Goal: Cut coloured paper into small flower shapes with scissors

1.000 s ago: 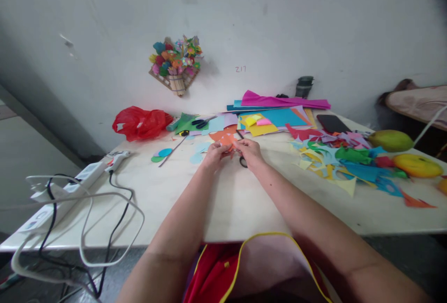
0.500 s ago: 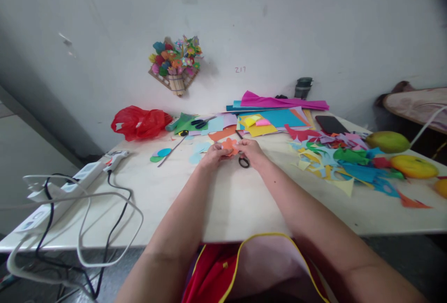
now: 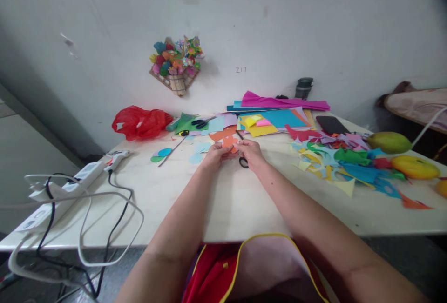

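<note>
An orange paper flower (image 3: 229, 142) is held up between both hands, a little above the table. My left hand (image 3: 212, 156) pinches its left edge between thumb and fingers. On the other side, my right hand (image 3: 250, 150) grips the right edge. Scissors (image 3: 243, 162) with a black handle lie beside my right hand, partly hidden by it. Light blue paper pieces (image 3: 197, 153) rest just left of my left hand. Behind the flower lies a sheet of orange paper (image 3: 223, 134).
Coloured paper sheets (image 3: 272, 119) are stacked at the back. Paper scraps (image 3: 331, 158), a phone (image 3: 331, 124) and mangoes (image 3: 415, 166) are on the right. A red plastic bag (image 3: 141, 123), second scissors (image 3: 200, 123) and a power strip (image 3: 64, 196) with loose cables are on the left.
The flower is turned and tilted slightly between the fingers. Both hands stay in nearly the same place.
</note>
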The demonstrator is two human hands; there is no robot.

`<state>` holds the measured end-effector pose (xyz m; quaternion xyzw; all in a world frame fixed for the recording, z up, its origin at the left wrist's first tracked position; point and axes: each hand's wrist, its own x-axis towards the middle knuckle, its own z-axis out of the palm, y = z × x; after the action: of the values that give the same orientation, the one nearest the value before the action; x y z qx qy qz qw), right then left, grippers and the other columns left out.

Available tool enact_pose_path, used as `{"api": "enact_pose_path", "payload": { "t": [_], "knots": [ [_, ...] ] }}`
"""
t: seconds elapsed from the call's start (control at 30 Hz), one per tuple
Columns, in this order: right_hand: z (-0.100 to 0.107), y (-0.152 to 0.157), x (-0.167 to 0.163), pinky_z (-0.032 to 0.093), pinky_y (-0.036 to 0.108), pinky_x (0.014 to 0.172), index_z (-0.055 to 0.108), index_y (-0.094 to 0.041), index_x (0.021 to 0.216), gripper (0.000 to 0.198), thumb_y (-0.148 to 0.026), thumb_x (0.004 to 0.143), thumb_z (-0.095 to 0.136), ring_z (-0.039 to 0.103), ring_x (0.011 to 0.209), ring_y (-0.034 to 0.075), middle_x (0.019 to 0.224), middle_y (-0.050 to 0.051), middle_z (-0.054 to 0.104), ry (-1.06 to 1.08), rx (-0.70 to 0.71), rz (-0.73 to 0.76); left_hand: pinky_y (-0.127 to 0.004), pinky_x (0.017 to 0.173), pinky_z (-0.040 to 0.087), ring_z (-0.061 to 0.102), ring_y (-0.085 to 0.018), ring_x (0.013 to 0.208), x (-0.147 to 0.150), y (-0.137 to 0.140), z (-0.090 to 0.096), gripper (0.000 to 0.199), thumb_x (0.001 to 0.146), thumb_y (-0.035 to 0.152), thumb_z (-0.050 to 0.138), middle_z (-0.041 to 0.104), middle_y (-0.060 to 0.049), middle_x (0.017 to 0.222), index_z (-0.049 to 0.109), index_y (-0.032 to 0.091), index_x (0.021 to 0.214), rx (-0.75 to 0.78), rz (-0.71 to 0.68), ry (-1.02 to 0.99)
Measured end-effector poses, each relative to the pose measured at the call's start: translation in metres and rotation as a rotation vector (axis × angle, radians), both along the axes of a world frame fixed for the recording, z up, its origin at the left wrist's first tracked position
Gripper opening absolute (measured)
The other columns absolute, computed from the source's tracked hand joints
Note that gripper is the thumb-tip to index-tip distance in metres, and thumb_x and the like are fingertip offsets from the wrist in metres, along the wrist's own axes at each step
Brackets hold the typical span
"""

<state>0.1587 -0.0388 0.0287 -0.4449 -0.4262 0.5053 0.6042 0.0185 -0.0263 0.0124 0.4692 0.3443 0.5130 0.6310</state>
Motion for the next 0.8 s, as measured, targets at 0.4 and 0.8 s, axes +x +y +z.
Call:
{"api": "enact_pose_path", "payload": {
  "t": [0.4, 0.8],
  "knots": [
    [-0.003, 0.001, -0.001, 0.033, 0.021, 0.043, 0.059, -0.017, 0.054, 0.029, -0.035, 0.049, 0.081, 0.044, 0.048, 0.008, 0.049, -0.004, 0.053, 0.020, -0.047, -0.003, -0.036, 0.073, 0.059, 0.073, -0.024, 0.068, 0.001, 0.001, 0.000, 0.030, 0.060, 0.026, 0.087, 0.074, -0.012, 0.075, 0.072, 0.008, 0.080, -0.034, 0.042, 0.017],
    [0.012, 0.006, 0.028, 0.047, 0.028, 0.069, 0.072, -0.021, 0.084, 0.013, -0.031, 0.078, 0.069, 0.068, 0.088, 0.022, 0.091, 0.007, 0.075, -1.006, 0.045, -0.049, -0.033, 0.076, 0.059, 0.071, -0.018, 0.064, -0.005, 0.003, 0.003, 0.036, 0.054, 0.032, 0.090, 0.071, -0.005, 0.070, 0.068, 0.012, 0.075, 0.021, 0.236, 0.020]
  ]
}}
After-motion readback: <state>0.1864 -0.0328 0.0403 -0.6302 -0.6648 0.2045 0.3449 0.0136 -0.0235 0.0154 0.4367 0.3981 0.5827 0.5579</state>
